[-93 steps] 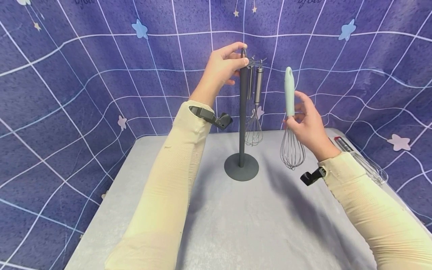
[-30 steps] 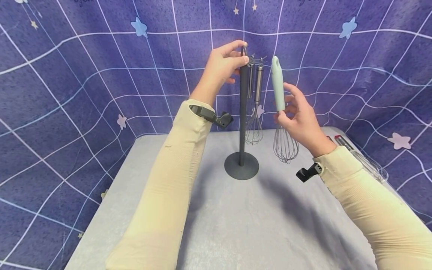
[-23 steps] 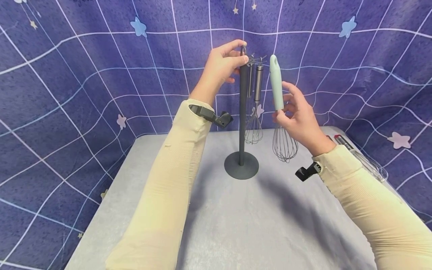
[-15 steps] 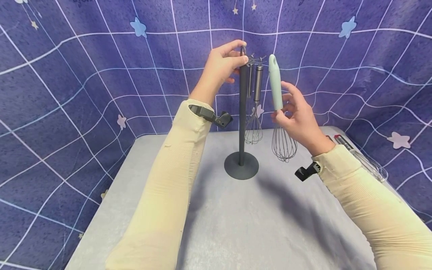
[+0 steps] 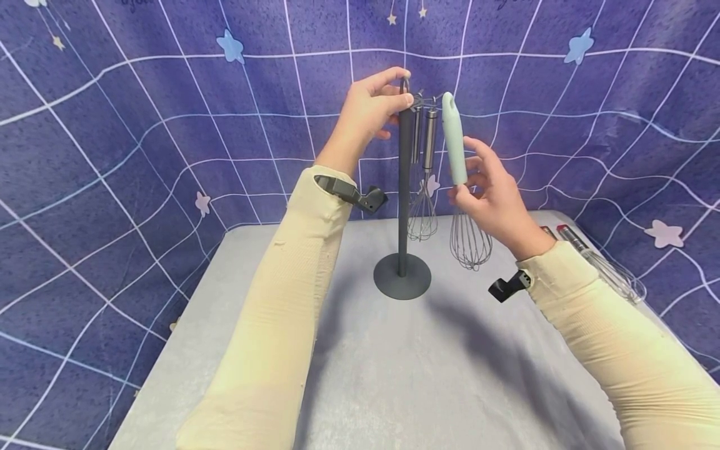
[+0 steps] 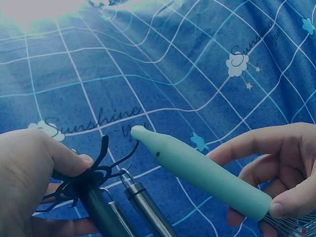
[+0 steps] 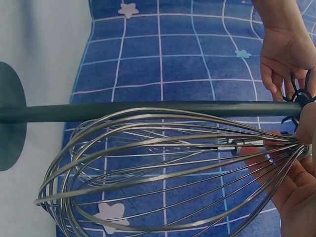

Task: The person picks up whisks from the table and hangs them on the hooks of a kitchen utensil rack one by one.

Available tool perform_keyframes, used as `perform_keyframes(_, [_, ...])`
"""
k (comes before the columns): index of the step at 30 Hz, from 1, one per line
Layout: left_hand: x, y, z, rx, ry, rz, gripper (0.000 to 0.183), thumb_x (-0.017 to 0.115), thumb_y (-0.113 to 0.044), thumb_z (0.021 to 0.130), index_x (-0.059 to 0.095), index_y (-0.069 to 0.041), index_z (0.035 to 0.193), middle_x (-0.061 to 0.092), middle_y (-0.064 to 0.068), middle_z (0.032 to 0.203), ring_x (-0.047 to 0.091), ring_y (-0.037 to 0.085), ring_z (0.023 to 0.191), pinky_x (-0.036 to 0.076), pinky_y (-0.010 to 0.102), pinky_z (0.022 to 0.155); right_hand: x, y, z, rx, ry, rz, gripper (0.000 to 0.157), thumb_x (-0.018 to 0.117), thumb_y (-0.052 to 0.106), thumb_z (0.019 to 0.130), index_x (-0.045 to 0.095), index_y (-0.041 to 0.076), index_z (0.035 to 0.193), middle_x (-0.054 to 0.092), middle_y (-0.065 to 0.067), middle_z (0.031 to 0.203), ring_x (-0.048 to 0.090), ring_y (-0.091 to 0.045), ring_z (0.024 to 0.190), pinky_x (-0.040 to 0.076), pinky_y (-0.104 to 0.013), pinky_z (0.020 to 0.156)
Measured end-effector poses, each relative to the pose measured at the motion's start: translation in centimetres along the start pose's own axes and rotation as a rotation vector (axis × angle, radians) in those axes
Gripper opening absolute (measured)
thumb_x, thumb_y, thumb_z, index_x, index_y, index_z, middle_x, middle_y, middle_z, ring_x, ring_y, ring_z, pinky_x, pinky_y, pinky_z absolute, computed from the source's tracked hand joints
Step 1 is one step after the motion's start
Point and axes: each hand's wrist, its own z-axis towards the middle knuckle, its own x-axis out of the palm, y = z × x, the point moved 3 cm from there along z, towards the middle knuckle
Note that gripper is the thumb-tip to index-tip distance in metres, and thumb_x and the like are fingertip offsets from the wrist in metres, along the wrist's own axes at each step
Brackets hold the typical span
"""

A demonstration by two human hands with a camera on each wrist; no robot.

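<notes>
A dark grey hook stand (image 5: 403, 206) stands upright on the table on its round base. My left hand (image 5: 371, 106) grips its top, thumb and fingers around the hook ring (image 6: 94, 175). Two whisks with metal handles (image 5: 430, 140) hang from hooks on its right side. My right hand (image 5: 495, 197) pinches a whisk with a pale green handle (image 5: 454, 144) where handle meets wires, holding it nearly upright, wire loops (image 7: 163, 192) downward. In the left wrist view the handle's top end overlaps a hook's tip (image 6: 134, 148); I cannot tell whether the hook is through the hole.
At the table's right edge, behind my right forearm, lie whisks (image 5: 610, 272) with red-ended handles, partly hidden by the sleeve. A blue cloth (image 5: 253, 137) with a line grid and stars hangs behind and beside the grey table (image 5: 382, 375).
My right hand has carried the green-handled whisk left and slightly up to the stand's hooks, its top tilting left. My left hand has stayed on the stand's top.
</notes>
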Motion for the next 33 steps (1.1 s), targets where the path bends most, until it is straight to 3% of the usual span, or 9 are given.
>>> perform_keyframes(19, [0.0, 0.0, -0.2, 0.018, 0.003, -0.021, 0.044, 0.073, -0.019, 0.094, 0.065, -0.035, 0.133, 0.067, -0.005, 0.125, 0.069, 0.019, 0.094, 0.053, 0.04, 0.08, 0.6, 0.0, 0.4, -0.028, -0.003, 0.02, 0.082, 0.052, -0.018, 0.085, 0.034, 0.019, 0.156, 0.061, -0.016, 0.112, 0.069, -0.01, 0.08, 0.059, -0.025, 0.07])
perform_keyframes(33, [0.1, 0.2, -0.1, 0.027, -0.003, -0.021, 0.043, 0.072, -0.019, 0.094, 0.065, -0.035, 0.133, 0.067, -0.005, 0.125, 0.069, 0.019, 0.094, 0.053, 0.04, 0.078, 1.3, -0.2, 0.5, -0.015, -0.014, 0.02, 0.08, 0.053, -0.018, 0.085, 0.034, 0.014, 0.156, 0.062, -0.017, 0.114, 0.065, -0.009, 0.076, 0.056, -0.018, 0.066])
